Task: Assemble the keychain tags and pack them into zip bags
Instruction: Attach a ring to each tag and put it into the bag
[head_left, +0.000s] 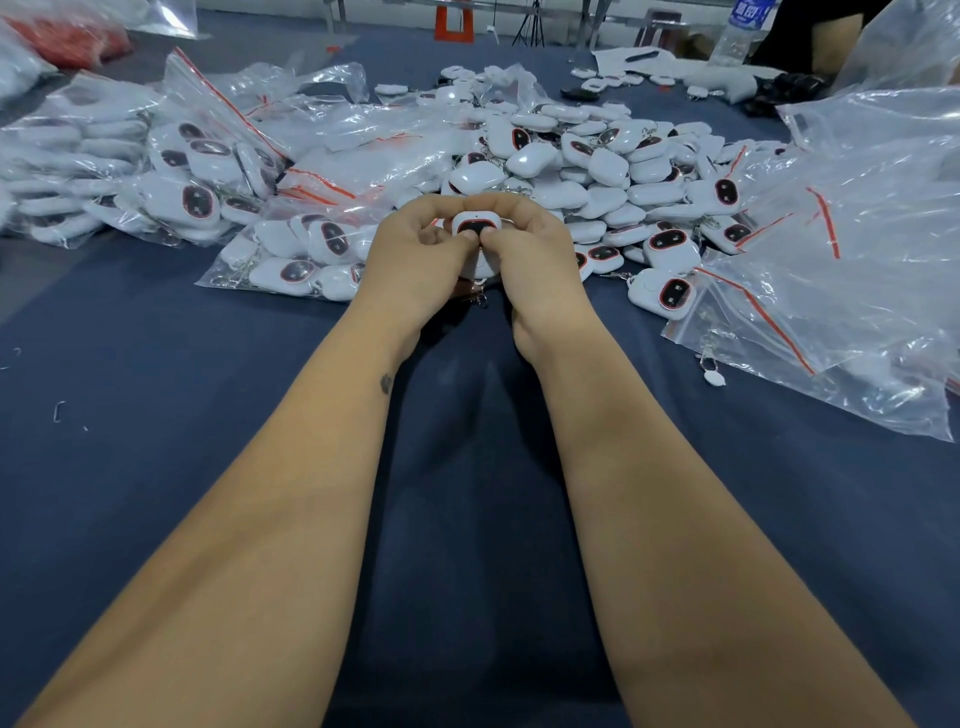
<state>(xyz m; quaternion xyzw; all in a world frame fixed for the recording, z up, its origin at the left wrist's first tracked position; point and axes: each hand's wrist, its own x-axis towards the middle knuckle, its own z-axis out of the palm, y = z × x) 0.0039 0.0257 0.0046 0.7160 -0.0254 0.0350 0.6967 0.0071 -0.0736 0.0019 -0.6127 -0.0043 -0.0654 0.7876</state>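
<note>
Table: a dark blue cloth-covered work surface (156, 493) fills the near field from 6 o'clock outward; two bare forearms reach across it toward 12 o'clock.

Hands: the left hand (415, 254) and right hand (535, 254) meet just above the centre of the view, fingers curled and thumbs pressed together on the same object.

Held piece: a small white rounded-square plastic keychain tag with a black window ringed in red (475, 226), pinched between both hands, face up. A second white tag and a bit of metal chain seem to hang below (partly hidden by the palms, so I cannot be sure).

How it should handle: likely light, rigid and smooth, so somewhat slippery. Taking it by the side edges, as now, looks steadier than pressing on the glossy window.

Filled bag at 10 o'clock: a clear zip bag with a red seal strip, full of white tags (291, 260), lying just beside the left hand.

Empty bags at 3 o'clock: a heap of limp clear plastic zip bags with red strips (831, 291). They are probably thin, floppy and clingy, best opened at the red-striped mouth.

Loose pile at 12 to 1 o'clock: a mound of white tags (597, 171) beyond the hands.

Far left, 9 to 10 o'clock: more packed bags (78, 171).

Far edge at 1 o'clock: a clear water bottle with a blue label (743, 26).
</note>
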